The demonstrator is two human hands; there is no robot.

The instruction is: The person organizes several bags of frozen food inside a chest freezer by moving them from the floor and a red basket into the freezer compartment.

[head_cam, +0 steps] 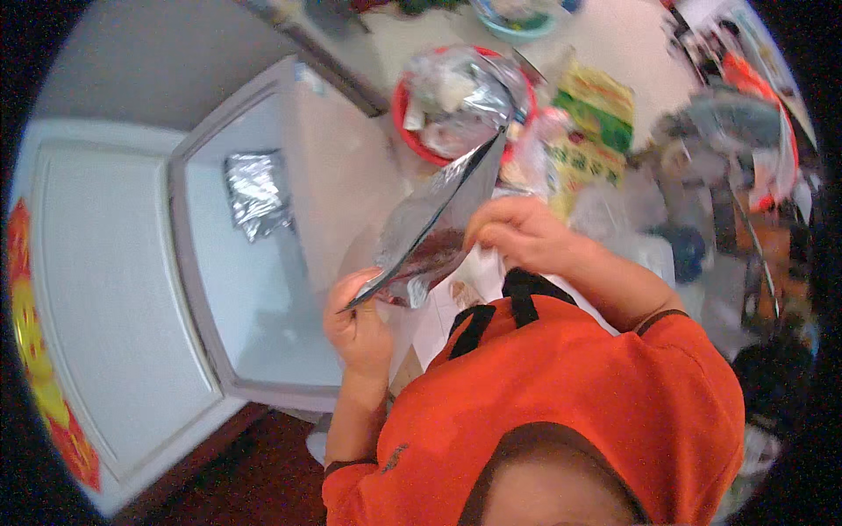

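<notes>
A silver foil pouch [437, 204] hangs slanted in front of my body. Its dark upper edge runs diagonally, and something dark red shows low on its side, too blurred to name. My left hand [358, 322] pinches the near corner of that edge between thumb and fingers. On the other side, my right hand [516, 233] grips the pouch with bent fingers. To my left stands an open chest freezer [230, 289]; a flat silver packet [258, 191] lies inside it, by the far end.
The raised freezer lid [105, 296] carries a red and yellow decoration. Beyond the pouch stands a red basin [411, 135] holding plastic bags, beside a yellow and green printed bag [595, 125]. Farther off is a teal basin [520, 29]. Blurred clutter fills the right side.
</notes>
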